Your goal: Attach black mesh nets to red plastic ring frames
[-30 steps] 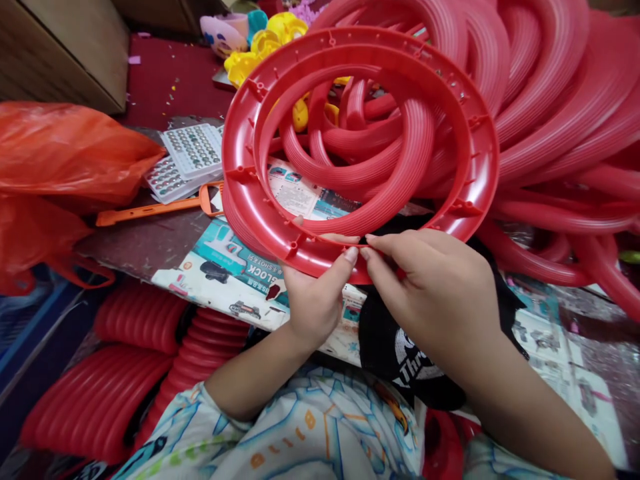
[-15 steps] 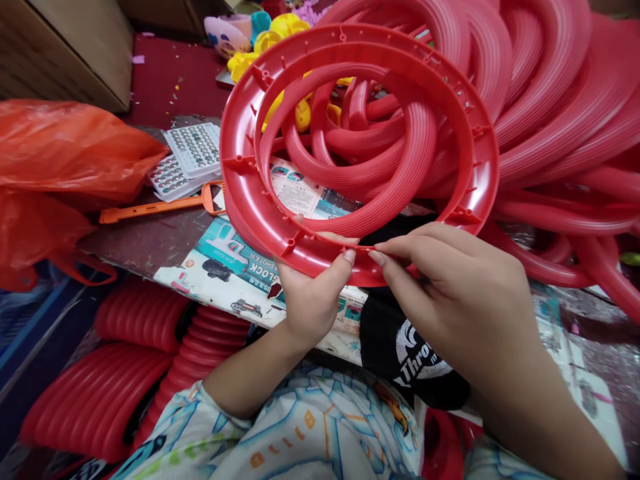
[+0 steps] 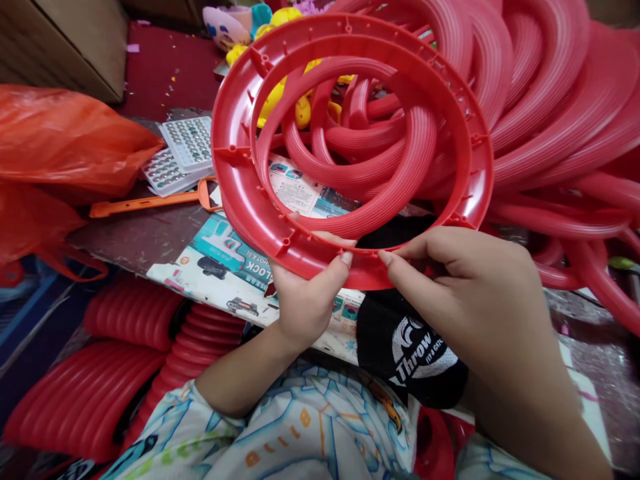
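Left hand (image 3: pixel 305 293) and right hand (image 3: pixel 465 293) both pinch the round red ribbed plastic ring (image 3: pixel 235 160) at its six o'clock edge.
Printed paper covers the table (image 3: pixel 150 233); heaped red plastic hoops (image 3: pixel 550 100) crowd two o'clock, an orange plastic bag (image 3: pixel 65 140) sits at nine.

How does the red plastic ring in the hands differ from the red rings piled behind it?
The held red plastic ring is lifted and tilted, showing its hollow inner side with small pegs; the piled red plastic rings lie heaped, showing ribbed rounded backs. The left hand and right hand pinch the held ring; nobody touches the piled ones. Both are red plastic.
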A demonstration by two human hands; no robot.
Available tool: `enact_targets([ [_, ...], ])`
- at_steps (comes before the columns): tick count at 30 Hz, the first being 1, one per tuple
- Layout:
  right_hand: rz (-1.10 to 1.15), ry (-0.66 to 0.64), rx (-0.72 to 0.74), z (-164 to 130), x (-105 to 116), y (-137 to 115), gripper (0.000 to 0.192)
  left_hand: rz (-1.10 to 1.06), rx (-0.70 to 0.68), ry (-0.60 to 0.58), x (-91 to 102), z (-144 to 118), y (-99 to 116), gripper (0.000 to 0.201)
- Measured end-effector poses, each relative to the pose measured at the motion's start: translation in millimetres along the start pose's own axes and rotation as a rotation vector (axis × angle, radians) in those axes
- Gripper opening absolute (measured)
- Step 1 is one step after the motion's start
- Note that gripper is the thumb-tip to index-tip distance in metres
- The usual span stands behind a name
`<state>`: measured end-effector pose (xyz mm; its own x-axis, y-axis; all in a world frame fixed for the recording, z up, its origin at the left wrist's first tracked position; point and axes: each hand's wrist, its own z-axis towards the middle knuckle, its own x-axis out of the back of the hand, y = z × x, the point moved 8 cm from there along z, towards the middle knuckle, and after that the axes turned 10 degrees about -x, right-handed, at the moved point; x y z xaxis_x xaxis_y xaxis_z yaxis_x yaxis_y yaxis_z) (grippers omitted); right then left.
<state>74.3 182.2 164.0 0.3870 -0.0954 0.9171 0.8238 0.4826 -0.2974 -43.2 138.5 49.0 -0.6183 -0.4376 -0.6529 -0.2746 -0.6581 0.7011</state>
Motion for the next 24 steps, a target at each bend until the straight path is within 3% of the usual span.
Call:
enact_targets([
  [6, -0.024, -0.074, 0.005, 0.1, -8.9, 1.7, 0.019, 0.105, -0.043, -0.055, -0.1, 0.2, 5.8, 0.053],
  [9, 0.003, 0.006, -0.031, -1.5, -3.2, 4.1, 0.011, 0.061, -0.044, -0.028, 2.9, 3.0, 8.2, 0.048],
  [12, 0.037, 0.037, -0.06, -2.6, 1.3, 7.1, 0.017, 0.021, -0.048, -0.025, 5.9, 7.6, 12.2, 0.047],
  [17, -0.074, -0.054, 0.057, -2.8, -4.5, 0.5, 0.008, 0.053, -0.016, -0.054, 13.0, 17.2, 16.8, 0.044],
  [21, -0.176, 0.021, 0.202, -5.3, -8.9, -10.7, 0.025, 0.03, 0.102, -0.018, 16.1, 22.5, 12.6, 0.04],
  [24, -0.223, 0.087, 0.226, -5.1, -14.2, -14.6, 0.03, -0.089, 0.2, 0.014, 6.0, 18.2, 6.5, 0.034],
])
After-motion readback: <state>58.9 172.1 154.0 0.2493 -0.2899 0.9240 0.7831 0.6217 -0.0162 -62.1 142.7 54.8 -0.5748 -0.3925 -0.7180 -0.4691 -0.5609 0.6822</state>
